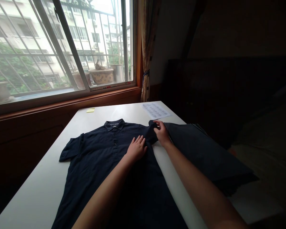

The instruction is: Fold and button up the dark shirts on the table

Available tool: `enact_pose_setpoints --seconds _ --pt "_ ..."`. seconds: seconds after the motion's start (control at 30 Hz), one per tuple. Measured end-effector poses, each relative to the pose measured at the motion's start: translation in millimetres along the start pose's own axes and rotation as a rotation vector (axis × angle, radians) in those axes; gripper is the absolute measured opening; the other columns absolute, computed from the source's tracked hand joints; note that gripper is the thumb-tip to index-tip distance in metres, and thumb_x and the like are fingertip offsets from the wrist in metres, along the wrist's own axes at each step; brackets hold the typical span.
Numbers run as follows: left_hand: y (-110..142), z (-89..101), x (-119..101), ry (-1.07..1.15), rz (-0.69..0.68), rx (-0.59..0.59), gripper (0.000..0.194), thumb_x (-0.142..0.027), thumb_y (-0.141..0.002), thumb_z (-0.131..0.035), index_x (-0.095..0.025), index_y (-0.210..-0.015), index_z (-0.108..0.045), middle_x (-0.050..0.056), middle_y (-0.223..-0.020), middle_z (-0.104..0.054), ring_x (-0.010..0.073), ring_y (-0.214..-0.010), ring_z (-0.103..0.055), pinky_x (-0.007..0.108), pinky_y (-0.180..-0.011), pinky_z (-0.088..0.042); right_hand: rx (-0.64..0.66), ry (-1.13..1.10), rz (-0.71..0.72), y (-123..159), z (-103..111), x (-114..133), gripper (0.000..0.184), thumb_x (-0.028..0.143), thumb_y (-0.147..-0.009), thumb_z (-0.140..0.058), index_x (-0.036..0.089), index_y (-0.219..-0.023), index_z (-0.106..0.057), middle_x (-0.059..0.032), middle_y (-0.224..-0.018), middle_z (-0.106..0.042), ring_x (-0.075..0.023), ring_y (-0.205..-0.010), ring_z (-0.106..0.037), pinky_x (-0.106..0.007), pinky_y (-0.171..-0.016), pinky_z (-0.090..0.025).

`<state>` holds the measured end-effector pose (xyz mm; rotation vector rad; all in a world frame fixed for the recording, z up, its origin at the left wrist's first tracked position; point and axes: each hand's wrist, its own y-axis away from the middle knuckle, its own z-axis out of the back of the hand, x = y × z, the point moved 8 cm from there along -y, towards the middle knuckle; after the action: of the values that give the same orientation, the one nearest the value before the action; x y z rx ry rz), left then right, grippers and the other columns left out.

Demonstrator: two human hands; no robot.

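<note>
A dark navy short-sleeved shirt (95, 159) lies spread front side up, its collar (114, 125) toward the far edge of the white table (35, 178). My left hand (137, 148) rests flat on the shirt's chest near the right-hand sleeve, fingers stretched out. At that sleeve's cuff, my right hand (161, 131) has its thumb and fingers closed on the fabric. The sleeve (152, 132) looks bunched or folded there. The other sleeve (72, 148) lies out to the left.
Dark folded cloth (205, 152) covers the table's right side, partly hanging over the edge. A printed paper sheet (156, 110) and a yellow sticky note (90, 110) lie along the far edge. Behind are a barred window (85, 47) and a tied curtain (146, 63).
</note>
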<state>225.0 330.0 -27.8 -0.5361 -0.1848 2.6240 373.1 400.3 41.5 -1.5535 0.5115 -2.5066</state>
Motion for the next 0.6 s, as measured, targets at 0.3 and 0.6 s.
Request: enact_pose_setpoints --seconds 0.3,0.6 --pt "1.3 34.2 52.7 0.404 0.073 -0.047 0.031 -0.029 -0.091 -0.056 -0.023 -0.118 -0.069 0.008 -0.129 -0.067 0.0264 -0.127 -0.056 0.041 -0.113 -0.039 0.392 0.172 0.704 56.8 -42.1 76.5 0.057 0.0 -0.084 -0.043 0.028 -0.13 -0.059 -0.0054 -0.111 -0.067 -0.023 -0.107 -0.06 -0.041 -0.1 -0.049" --pt "4.0 41.1 119.1 0.853 0.454 -0.106 0.058 -0.035 -0.086 -0.067 -0.018 -0.14 -0.051 0.008 -0.102 -0.068 0.0177 -0.087 -0.066 0.027 -0.077 -0.053 0.571 0.436 0.935 125.7 -83.1 76.4 0.045 0.007 -0.094 -0.044 0.026 -0.132 -0.058 -0.0075 -0.112 -0.067 -0.0232 -0.104 -0.059 -0.038 -0.094 -0.051"
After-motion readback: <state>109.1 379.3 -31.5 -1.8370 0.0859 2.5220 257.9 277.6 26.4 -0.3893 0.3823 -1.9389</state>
